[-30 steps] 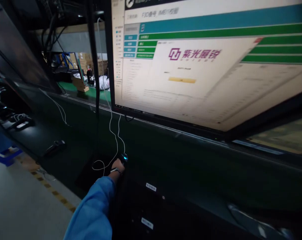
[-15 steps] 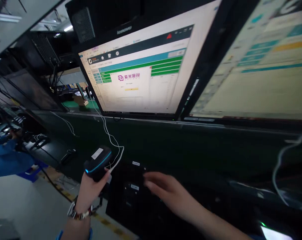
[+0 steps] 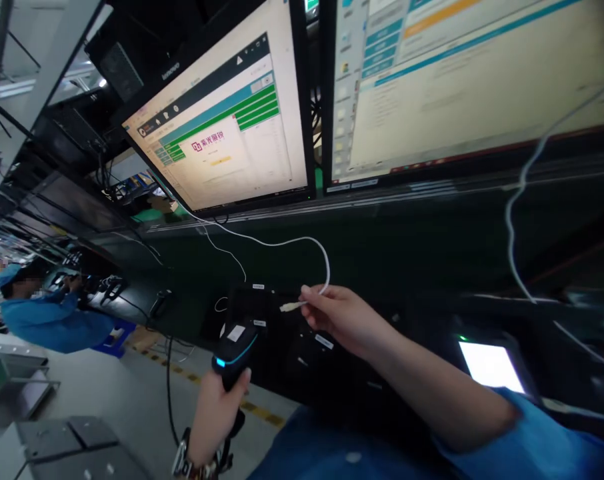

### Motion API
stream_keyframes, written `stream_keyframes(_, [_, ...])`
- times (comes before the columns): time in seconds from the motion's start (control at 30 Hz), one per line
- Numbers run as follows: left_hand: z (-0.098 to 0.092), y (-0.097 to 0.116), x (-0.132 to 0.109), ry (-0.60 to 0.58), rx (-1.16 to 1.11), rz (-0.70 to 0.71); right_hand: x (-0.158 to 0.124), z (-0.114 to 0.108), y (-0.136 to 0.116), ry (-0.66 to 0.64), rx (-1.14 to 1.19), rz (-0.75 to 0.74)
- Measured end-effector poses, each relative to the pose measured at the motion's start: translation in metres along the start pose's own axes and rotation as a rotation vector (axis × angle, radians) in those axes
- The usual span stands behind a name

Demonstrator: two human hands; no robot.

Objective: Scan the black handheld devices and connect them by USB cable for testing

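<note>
My left hand (image 3: pixel 219 403) is wrapped round a black barcode scanner (image 3: pixel 236 357) with a lit blue strip and a white label on top. Between the thumb and fingers of my right hand (image 3: pixel 339 317) is a white USB cable (image 3: pixel 302 239). Its plug (image 3: pixel 291 307) sticks out to the left, and the cord loops up and back toward the left monitor. Below and between the hands lie dark devices (image 3: pixel 312 350) with small white labels, hard to make out in the shade.
Two lit monitors stand behind the bench, a left monitor (image 3: pixel 217 133) and a right monitor (image 3: pixel 462 93). A device with a bright screen (image 3: pixel 491 365) lies at right. Another white cable (image 3: pixel 515 233) hangs there. Far left, a person in blue (image 3: pixel 52 317) sits at the bench.
My right hand, earlier empty over the dark devices, now grips the white cable, which was by my left hand before. The scanner has moved right and lower in view. My view has shifted and tilted.
</note>
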State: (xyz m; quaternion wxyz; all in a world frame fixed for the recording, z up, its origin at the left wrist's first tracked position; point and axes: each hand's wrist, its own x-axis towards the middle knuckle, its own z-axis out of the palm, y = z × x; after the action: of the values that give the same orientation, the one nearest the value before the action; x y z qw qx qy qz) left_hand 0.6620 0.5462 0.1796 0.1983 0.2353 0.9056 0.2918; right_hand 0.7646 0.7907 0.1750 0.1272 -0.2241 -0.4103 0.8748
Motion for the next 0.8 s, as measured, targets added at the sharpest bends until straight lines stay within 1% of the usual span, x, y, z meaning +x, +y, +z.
stream_keyframes(0.1, [0.005,0.004,-0.004,-0.037,0.013,-0.024,-0.011,-0.007,-0.009,-0.038,-0.001,-0.024])
stream_keyframes(0.2, [0.009,0.007,-0.007,-0.023,0.021,-0.015,-0.019,-0.008,-0.007,-0.04,-0.01,-0.049])
stream_keyframes(0.37, [0.006,0.005,-0.01,-0.033,0.028,-0.006,-0.025,-0.009,-0.003,-0.049,-0.021,-0.081])
stream_keyframes(0.43, [0.003,0.001,-0.007,0.031,-0.018,-0.004,-0.025,-0.01,-0.004,-0.057,-0.044,-0.092])
stream_keyframes(0.5, [0.003,-0.004,0.001,0.14,-0.094,0.031,-0.024,-0.009,-0.002,-0.069,-0.087,-0.105])
stream_keyframes(0.53, [0.006,-0.006,0.007,0.186,-0.108,0.052,-0.022,-0.008,0.0,-0.071,-0.116,-0.11])
stream_keyframes(0.6, [0.014,-0.008,0.021,0.235,-0.038,0.066,-0.018,-0.005,0.006,-0.053,-0.185,-0.121])
stream_keyframes(0.7, [0.032,-0.003,0.038,0.247,0.15,-0.007,-0.012,0.001,0.019,-0.014,-0.279,-0.156])
stream_keyframes(0.8, [0.047,0.008,0.047,0.27,0.292,-0.063,-0.007,0.007,0.029,-0.049,-0.355,-0.2])
